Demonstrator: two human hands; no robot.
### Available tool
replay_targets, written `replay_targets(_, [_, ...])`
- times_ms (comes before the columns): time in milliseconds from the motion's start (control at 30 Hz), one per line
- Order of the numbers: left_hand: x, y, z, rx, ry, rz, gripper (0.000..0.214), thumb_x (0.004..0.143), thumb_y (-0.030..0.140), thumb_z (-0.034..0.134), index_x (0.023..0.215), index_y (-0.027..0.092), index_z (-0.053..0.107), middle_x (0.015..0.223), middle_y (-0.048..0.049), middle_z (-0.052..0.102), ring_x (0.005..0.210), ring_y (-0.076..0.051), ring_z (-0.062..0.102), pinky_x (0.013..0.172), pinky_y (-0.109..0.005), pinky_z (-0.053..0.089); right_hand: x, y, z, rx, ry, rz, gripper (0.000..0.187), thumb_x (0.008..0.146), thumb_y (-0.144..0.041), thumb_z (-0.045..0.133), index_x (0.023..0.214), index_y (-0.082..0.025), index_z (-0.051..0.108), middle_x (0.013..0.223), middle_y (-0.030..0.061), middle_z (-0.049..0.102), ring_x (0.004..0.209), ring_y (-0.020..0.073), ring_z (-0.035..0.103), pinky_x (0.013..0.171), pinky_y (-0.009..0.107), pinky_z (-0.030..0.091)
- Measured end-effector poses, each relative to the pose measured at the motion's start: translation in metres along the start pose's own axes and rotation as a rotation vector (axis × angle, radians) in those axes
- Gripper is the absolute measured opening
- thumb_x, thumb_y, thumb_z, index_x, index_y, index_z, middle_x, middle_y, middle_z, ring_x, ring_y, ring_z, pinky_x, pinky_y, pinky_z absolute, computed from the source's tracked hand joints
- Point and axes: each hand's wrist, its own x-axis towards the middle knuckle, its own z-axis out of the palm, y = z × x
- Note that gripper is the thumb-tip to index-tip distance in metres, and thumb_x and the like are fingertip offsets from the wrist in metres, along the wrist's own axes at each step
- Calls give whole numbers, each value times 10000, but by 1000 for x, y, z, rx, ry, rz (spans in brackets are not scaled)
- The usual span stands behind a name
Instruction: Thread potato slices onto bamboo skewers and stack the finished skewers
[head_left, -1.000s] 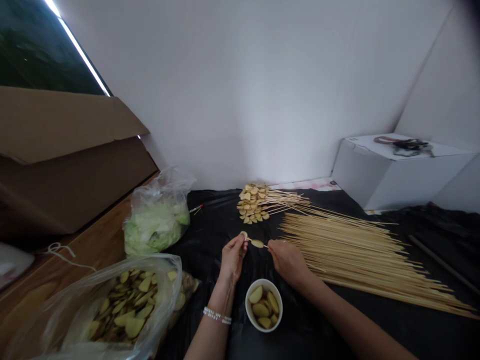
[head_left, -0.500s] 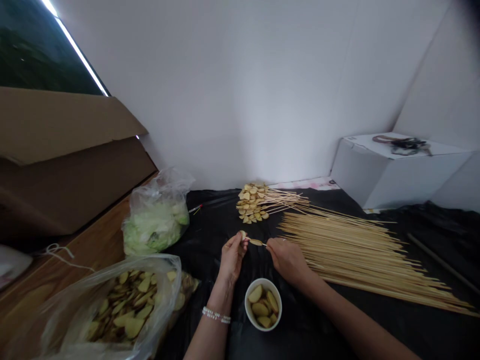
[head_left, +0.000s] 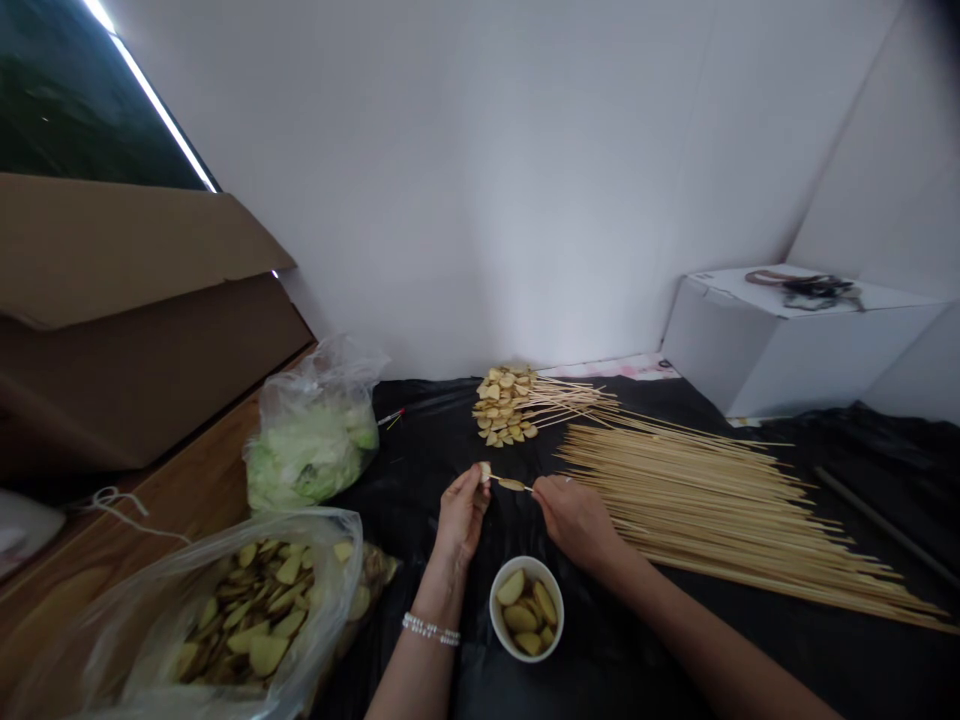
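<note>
My left hand (head_left: 463,508) pinches a pale potato slice (head_left: 485,470) at the tip of a wooden skewer (head_left: 496,479). Along that skewer sits another potato slice (head_left: 513,485), seen nearly edge-on. My right hand (head_left: 571,512) is closed around the skewer just right of this slice; the rest of the stick is hidden by the hand. Below and between my hands stands a white cup (head_left: 493,612) with several potato slices (head_left: 526,612) in it. Beyond my hands lies a pile of skewered potato slices (head_left: 504,405), their sticks pointing right.
Many bare bamboo skewers (head_left: 720,520) are spread on the black sheet (head_left: 427,430) at the right. To the left are an open plastic bag (head_left: 349,525) of potato slices and a bag of green vegetables (head_left: 315,450). A cardboard box (head_left: 135,370) and a white box (head_left: 750,345) flank the area.
My left hand has shifted slightly left with its potato slice, and more of that slice shows. My right hand and the slice on the skewer have barely moved.
</note>
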Motion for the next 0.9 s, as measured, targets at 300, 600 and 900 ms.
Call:
replay_targets(300, [1, -3, -2, 31, -11, 36, 279, 535, 233, 839, 755, 102, 727, 634, -27, 658, 524, -47, 547, 502, -136, 456, 2, -2, 1, 54, -122, 44, 240, 951, -212, 355, 850, -188, 572, 789, 22, 652, 728, 134, 582, 613, 251, 281])
replay_targets(600, [-2, -6, 0, 52, -16, 15, 317, 515, 255, 847, 762, 95, 731, 638, -24, 658, 523, -37, 541, 508, -125, 448, 2, 0, 4, 56, -47, 46, 201, 924, -181, 399, 817, -184, 568, 804, 27, 641, 761, 142, 570, 655, 241, 300])
replay_targets(900, [-3, -7, 1, 80, -37, 14, 281, 542, 254, 836, 754, 102, 733, 645, -26, 642, 538, -44, 533, 504, -131, 450, 1, -2, 4, 53, -93, 24, 204, 937, -190, 387, 848, -179, 571, 781, 29, 651, 708, 138, 573, 607, 253, 275])
